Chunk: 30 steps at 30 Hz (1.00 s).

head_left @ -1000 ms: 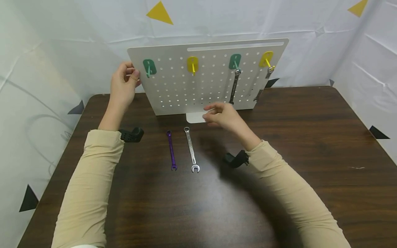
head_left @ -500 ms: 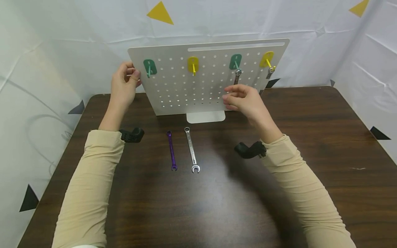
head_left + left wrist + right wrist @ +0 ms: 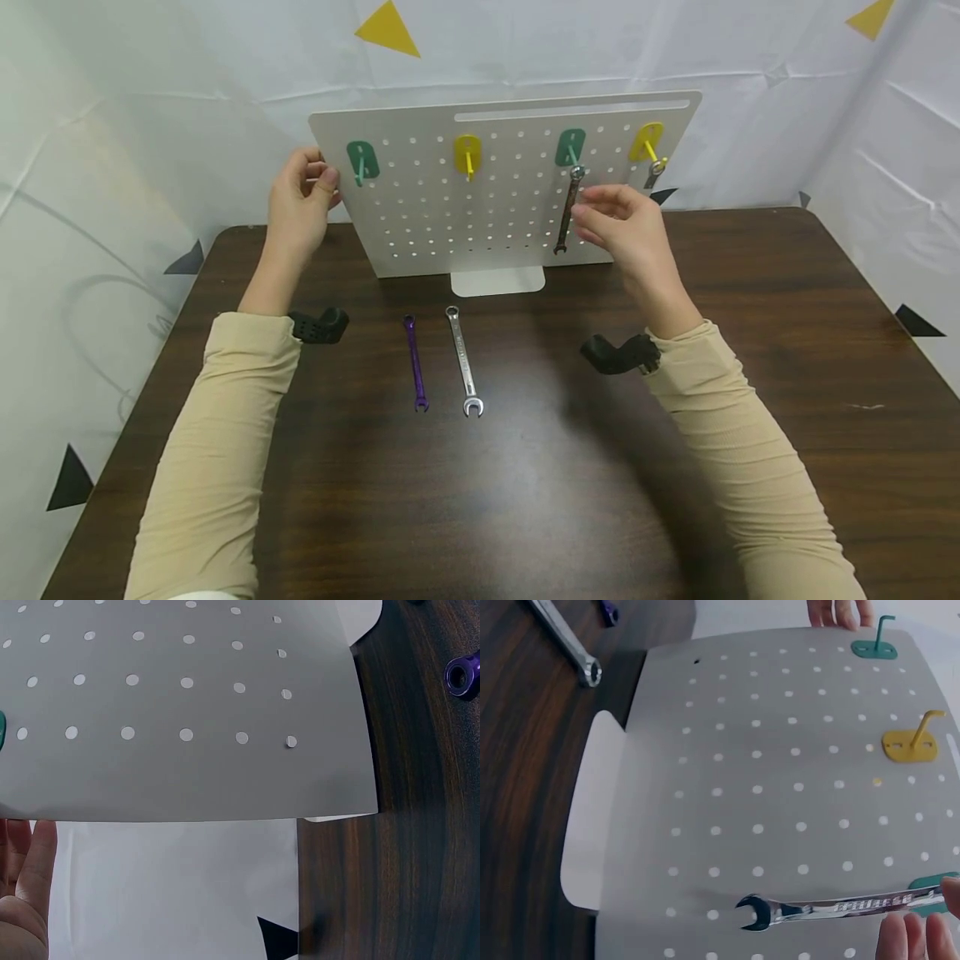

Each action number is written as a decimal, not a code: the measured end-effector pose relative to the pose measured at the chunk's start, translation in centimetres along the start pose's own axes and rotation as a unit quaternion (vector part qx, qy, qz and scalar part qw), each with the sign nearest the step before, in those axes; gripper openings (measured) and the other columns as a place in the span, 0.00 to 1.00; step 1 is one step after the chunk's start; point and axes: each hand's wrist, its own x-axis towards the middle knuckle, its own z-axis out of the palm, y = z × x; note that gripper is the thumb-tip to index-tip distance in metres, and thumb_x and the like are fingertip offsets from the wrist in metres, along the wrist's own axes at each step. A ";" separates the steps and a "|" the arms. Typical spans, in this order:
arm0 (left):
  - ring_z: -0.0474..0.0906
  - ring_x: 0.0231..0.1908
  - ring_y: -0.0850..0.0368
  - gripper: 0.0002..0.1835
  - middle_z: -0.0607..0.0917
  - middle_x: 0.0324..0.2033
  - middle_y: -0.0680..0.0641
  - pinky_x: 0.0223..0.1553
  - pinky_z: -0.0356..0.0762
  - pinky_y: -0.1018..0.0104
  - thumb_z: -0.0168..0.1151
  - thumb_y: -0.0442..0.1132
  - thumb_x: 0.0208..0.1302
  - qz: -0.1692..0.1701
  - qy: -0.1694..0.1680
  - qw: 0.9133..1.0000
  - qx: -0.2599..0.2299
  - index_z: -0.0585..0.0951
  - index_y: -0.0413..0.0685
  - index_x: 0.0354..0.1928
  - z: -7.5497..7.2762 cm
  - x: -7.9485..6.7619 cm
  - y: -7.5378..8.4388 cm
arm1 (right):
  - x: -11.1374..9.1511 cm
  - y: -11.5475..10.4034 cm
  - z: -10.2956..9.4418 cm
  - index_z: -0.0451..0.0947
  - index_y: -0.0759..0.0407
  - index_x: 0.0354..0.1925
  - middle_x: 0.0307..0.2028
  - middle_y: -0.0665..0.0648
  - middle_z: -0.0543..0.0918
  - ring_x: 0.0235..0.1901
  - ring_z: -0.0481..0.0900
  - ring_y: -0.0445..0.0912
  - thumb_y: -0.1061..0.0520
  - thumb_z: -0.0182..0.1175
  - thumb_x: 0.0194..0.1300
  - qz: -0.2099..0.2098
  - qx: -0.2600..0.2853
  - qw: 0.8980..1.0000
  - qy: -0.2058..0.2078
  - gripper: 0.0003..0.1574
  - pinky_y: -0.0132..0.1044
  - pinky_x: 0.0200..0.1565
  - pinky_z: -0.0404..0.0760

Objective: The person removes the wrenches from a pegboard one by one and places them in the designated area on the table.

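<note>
My left hand [image 3: 298, 200] grips the left edge of a pale grey pegboard [image 3: 431, 212]. In the left wrist view its fingers [image 3: 34, 874] show at the board's edge. My right hand [image 3: 626, 225] is at a silver combination wrench [image 3: 567, 208], which hangs by its ring end from a green hook [image 3: 572, 148]. The thumb and fingers [image 3: 915, 937] lie on either side of the wrench's upper part, loosely bent; any contact is slight. A second wrench [image 3: 655, 173] hangs from the right yellow hook [image 3: 647, 142], partly hidden behind my right hand.
On the dark wooden table [image 3: 525, 500], a purple wrench [image 3: 416, 364] and a silver wrench [image 3: 463, 361] lie before the board's white foot [image 3: 497, 282]. A green hook [image 3: 363, 160] and a yellow hook [image 3: 467, 154] on the board's left half bear nothing.
My right hand has moved up and to the right, from above the board's foot to the hanging wrench's right side. My left hand, the board and the wrenches have stayed in place.
</note>
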 end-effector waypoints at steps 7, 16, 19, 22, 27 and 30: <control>0.73 0.43 0.66 0.10 0.72 0.37 0.59 0.61 0.77 0.59 0.50 0.41 0.70 -0.005 0.000 1.000 0.004 0.74 0.49 0.50 0.0 0.1 0.0 | 0.6 0.7 0.0 0.68 0.72 0.57 0.37 0.48 0.77 0.37 0.79 0.34 0.64 0.59 0.64 0.005 0.005 1.000 0.010 0.24 0.22 0.45 0.83; 0.73 0.43 0.67 0.08 0.72 0.37 0.59 0.61 0.78 0.59 0.50 0.41 0.70 -0.005 0.002 1.000 0.000 0.74 0.51 0.48 0.0 0.1 0.0 | 1.2 1.6 0.1 0.69 0.70 0.60 0.39 0.45 0.77 0.39 0.77 0.32 0.63 0.59 0.65 0.001 -0.026 1.000 -0.011 0.26 0.21 0.46 0.80; 0.73 0.43 0.66 0.08 0.72 0.37 0.59 0.61 0.78 0.59 0.50 0.40 0.71 -0.005 0.002 1.000 -0.002 0.74 0.50 0.49 0.0 0.1 0.0 | 1.3 1.8 0.1 0.68 0.69 0.61 0.41 0.45 0.76 0.40 0.76 0.32 0.61 0.58 0.66 -0.002 -0.054 0.998 -0.017 0.27 0.25 0.51 0.79; 0.73 0.43 0.66 0.09 0.72 0.38 0.59 0.61 0.78 0.59 0.50 0.40 0.71 -0.005 0.001 1.000 -0.002 0.74 0.50 0.49 0.0 0.1 0.0 | 1.4 1.8 0.1 0.68 0.68 0.62 0.42 0.45 0.76 0.40 0.75 0.32 0.60 0.58 0.67 -0.001 -0.070 0.997 -0.021 0.28 0.29 0.56 0.78; 0.73 0.43 0.66 0.09 0.72 0.38 0.59 0.61 0.78 0.58 0.50 0.40 0.71 -0.004 0.000 1.000 -0.004 0.74 0.50 0.49 0.0 0.1 -0.1 | 1.6 1.8 0.2 0.68 0.70 0.61 0.39 0.44 0.75 0.39 0.76 0.32 0.60 0.58 0.67 0.000 -0.070 0.997 -0.027 0.27 0.32 0.57 0.80; 0.73 0.43 0.66 0.09 0.72 0.37 0.59 0.61 0.77 0.58 0.50 0.41 0.70 -0.004 0.000 1.000 -0.004 0.74 0.50 0.48 0.0 0.1 -0.1 | 1.5 1.8 0.3 0.68 0.71 0.60 0.38 0.43 0.74 0.40 0.75 0.32 0.60 0.57 0.67 0.002 -0.070 0.997 -0.030 0.26 0.35 0.59 0.80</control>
